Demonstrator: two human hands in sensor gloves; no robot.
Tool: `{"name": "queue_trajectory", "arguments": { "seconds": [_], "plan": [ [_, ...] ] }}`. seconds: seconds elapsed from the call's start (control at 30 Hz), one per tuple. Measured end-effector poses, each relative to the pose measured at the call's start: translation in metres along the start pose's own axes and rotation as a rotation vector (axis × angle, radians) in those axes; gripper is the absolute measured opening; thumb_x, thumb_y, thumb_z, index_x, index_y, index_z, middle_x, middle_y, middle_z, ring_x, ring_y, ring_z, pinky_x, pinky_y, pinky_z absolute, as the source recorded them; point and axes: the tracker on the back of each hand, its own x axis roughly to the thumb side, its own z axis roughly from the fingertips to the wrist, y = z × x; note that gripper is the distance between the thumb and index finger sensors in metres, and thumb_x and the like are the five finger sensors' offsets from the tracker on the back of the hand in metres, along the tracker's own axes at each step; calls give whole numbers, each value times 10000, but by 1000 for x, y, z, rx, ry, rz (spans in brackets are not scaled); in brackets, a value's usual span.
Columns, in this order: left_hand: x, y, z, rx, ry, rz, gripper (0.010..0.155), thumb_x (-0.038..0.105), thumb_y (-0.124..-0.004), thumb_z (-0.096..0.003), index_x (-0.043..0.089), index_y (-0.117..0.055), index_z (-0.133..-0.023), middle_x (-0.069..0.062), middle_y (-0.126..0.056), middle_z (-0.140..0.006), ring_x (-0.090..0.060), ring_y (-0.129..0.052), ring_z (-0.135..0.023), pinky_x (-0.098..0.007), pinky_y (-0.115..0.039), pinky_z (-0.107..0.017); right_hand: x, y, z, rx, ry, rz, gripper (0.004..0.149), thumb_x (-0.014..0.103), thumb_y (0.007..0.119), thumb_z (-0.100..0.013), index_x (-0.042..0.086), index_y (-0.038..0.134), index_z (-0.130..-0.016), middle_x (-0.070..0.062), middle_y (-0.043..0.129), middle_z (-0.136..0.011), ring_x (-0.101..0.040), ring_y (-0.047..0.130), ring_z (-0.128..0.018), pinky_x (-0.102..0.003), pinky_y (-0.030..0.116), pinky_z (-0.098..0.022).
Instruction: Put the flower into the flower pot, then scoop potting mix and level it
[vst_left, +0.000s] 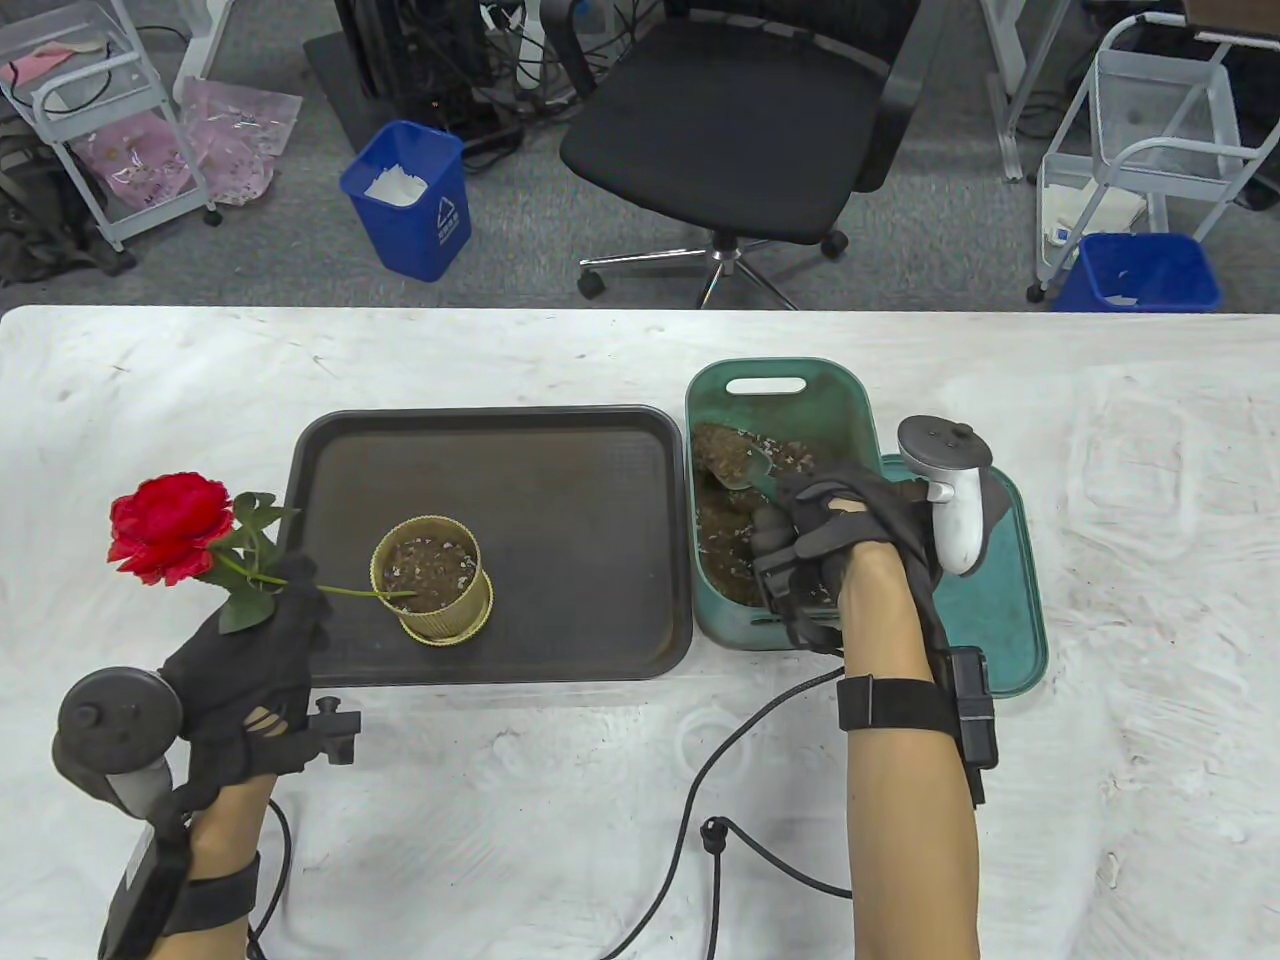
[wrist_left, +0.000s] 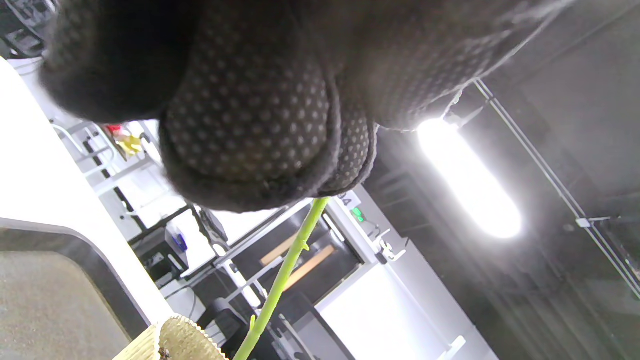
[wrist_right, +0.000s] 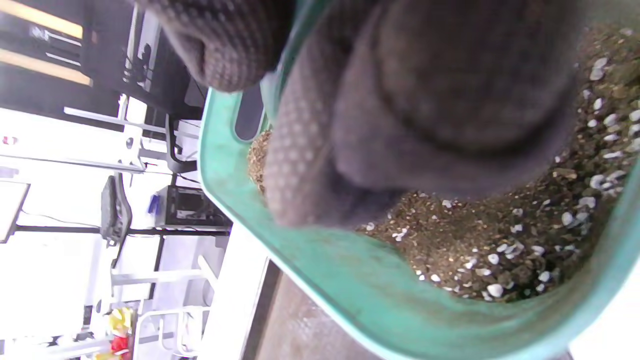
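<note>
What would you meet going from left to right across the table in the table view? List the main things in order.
Red flower → left hand holding its stem → flower pot on the dark tray → green tub of potting mix → right hand holding a spoon → green lid.

The left hand (vst_left: 255, 655) hovers near the tabletop's left edge, fingers pinched closed. The right hand (vst_left: 830, 545) reaches forward at right of centre, fingers curled, seemingly gripping something; the wrist view is blurred.
</note>
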Motion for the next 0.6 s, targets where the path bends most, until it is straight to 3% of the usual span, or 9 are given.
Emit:
{"name": "queue_trajectory", "arguments": {
  "seconds": [0.4,0.6],
  "plan": [
    [0,-1,0,-2,3,5,419,446,-885,-423,212,-947,-765,27,-1072,-559,-136,-1135,-224,-320,-964,-242,-14,-9,30,-33,-87,-144,555,280,735,-416,-21,702,-880,-171,979,-607,-256,1095,-232,-336,982,-79],
    [0,-1,0,-3,0,4,418,446,-885,-423,213,-947,-765,27,-1072,-558,-137,-1135,-224,-321,-963,-240,-5,16,43,51,-170,-115,553,283,740,-420,-23,704,-879,-173,980,-607,-258,1097,-228,-337,983,-78]
  ]
}}
